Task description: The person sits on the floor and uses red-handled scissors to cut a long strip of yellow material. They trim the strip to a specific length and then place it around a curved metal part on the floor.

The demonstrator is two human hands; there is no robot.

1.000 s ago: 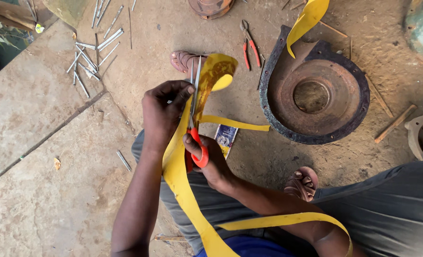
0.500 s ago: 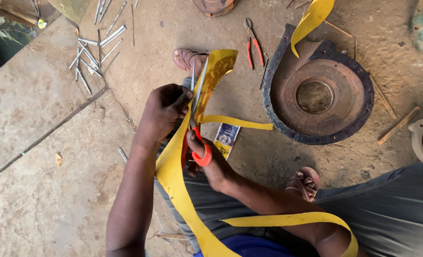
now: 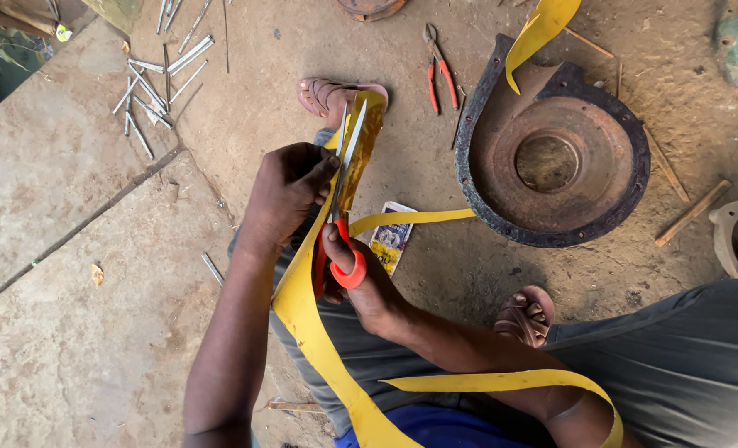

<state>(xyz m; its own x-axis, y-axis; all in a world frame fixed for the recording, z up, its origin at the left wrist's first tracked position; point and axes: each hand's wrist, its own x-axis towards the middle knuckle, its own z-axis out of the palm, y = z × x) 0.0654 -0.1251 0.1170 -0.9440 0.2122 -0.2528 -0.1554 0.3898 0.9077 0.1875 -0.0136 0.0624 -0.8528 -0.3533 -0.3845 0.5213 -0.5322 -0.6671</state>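
Observation:
A long yellow sheet strip (image 3: 311, 332) runs from my lap up to my hands and curls around my right arm. My left hand (image 3: 286, 195) pinches the upper part of the strip next to the blades. My right hand (image 3: 361, 286) has its fingers through the red handles of a pair of scissors (image 3: 344, 224). The steel blades point away from me and lie along the shiny folded end of the strip (image 3: 361, 145). Another yellow strip (image 3: 539, 33) curls over the rusty disc.
A rusty round metal housing (image 3: 552, 158) lies on the dirt floor to the right. Red-handled pliers (image 3: 437, 66) lie beyond my hands. Several metal rods (image 3: 153, 83) are scattered at upper left. My sandalled feet (image 3: 332, 91) rest on the ground beside a small printed packet (image 3: 390, 236).
Both hands with the scissors and strip sit a little further right and lower in view. The blades have advanced along the yellow strip.

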